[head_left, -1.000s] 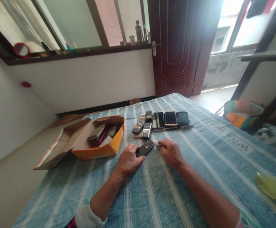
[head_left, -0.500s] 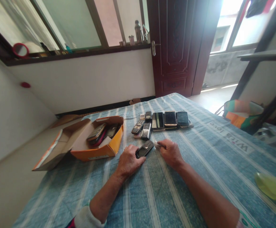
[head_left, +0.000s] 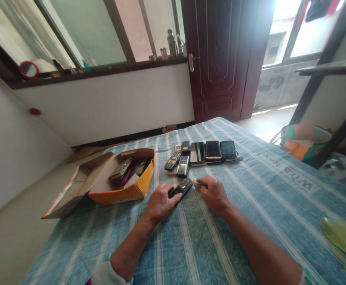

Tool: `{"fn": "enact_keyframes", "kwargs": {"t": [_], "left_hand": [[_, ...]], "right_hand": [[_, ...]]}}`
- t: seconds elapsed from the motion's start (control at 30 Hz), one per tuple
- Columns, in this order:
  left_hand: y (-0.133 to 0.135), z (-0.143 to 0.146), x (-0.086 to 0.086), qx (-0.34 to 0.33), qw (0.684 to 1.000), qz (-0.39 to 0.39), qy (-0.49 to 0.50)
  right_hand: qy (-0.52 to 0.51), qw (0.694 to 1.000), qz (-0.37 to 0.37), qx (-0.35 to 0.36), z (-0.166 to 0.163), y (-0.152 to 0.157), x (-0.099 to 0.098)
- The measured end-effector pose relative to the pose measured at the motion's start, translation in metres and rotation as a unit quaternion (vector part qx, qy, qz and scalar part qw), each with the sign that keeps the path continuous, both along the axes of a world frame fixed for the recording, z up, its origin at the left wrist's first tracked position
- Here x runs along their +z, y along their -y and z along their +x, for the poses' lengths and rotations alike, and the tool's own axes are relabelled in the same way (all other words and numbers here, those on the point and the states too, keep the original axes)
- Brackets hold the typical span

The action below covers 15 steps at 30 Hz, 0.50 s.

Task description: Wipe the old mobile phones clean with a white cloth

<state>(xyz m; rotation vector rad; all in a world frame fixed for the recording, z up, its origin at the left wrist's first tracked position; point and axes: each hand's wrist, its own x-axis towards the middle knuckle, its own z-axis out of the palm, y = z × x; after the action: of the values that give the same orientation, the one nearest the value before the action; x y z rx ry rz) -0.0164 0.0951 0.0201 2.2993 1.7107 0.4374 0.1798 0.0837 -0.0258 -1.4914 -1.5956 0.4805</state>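
Observation:
My left hand [head_left: 161, 201] grips a dark keypad phone [head_left: 185, 185], thumb across its lower front and fingers along the far side. Just right of that phone's top end, my right hand [head_left: 213, 193] is closed in a pinch on a small white wad [head_left: 195, 183], perhaps cloth or tissue. Beyond the hands lie several older keypad phones, among them a silver-and-black one [head_left: 182, 166] and a dark one with a grey screen [head_left: 173, 161]. To their right are smartphones in stacks, including a black one [head_left: 197, 152], a gold-edged one [head_left: 213, 150] and a dark one [head_left: 228, 149].
An open orange cardboard box [head_left: 122, 196] with more phones inside stands at the left, its lid [head_left: 68, 190] folded outward. Blue striped cloth [head_left: 173, 253] covers the surface. A yellow-green translucent object [head_left: 343, 235] lies at the right edge. Beyond stands a dark red door [head_left: 217, 59].
My left thumb has shifted up over the front of the keypad phone, and the phone is tilted slightly differently. My right hand stays beside it, almost unmoved. The view has shifted slightly.

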Motion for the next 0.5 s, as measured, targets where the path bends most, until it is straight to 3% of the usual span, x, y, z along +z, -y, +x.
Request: {"fn": "enact_keyframes", "kwargs": {"t": [0.5], "left_hand": [[0.0051,0.0061,0.0021,0.013,0.998,0.017,-0.065]], "right_hand": [[-0.004,1.0,-0.01,0.002,-0.0009,0.002,0.0074]]}}
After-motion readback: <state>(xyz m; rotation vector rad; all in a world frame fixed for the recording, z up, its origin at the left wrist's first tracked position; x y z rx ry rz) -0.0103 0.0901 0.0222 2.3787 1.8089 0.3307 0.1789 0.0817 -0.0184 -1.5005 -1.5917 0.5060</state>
